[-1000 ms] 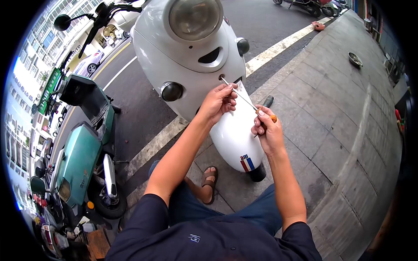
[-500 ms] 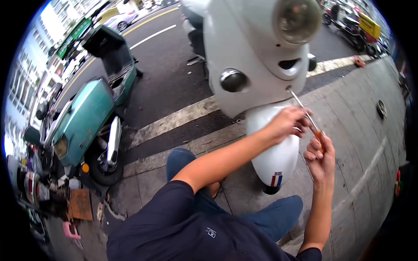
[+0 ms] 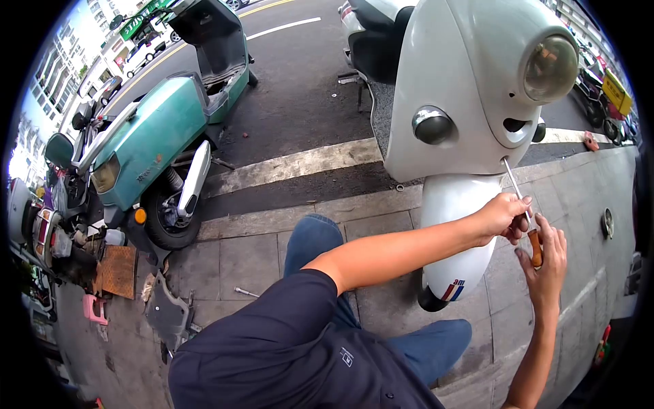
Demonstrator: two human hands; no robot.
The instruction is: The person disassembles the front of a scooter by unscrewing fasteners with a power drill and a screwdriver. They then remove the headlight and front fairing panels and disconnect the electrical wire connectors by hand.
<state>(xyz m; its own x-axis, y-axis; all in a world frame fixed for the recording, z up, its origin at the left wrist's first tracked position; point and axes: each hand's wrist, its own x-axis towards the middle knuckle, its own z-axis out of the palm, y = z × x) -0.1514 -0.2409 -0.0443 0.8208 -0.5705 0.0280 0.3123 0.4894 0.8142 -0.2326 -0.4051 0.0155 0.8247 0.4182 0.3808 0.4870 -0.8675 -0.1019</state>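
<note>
A screwdriver (image 3: 536,249) with an orange-brown handle and a thin metal shaft slants up to a small hole low on the white scooter's front panel (image 3: 446,158). My left hand (image 3: 505,217) reaches across above the white front fender (image 3: 458,255) and pinches the shaft partway along. Around the handle is my right hand (image 3: 549,262), its thumb on one side and its fingers loosely extended on the other. Inside the hole, the tip and whatever it meets are hidden.
A teal scooter (image 3: 153,140) stands at the left beside a dark plastic panel (image 3: 169,310), a rusty board (image 3: 117,271) and a pink stool (image 3: 95,309). A metal tool (image 3: 245,292) lies on the pavement near my leg. Beyond the kerb runs the road (image 3: 293,88).
The view has shifted, so both scooters sit differently in it. My right hand's fingers have loosened and straightened around the handle; the left still holds the shaft.
</note>
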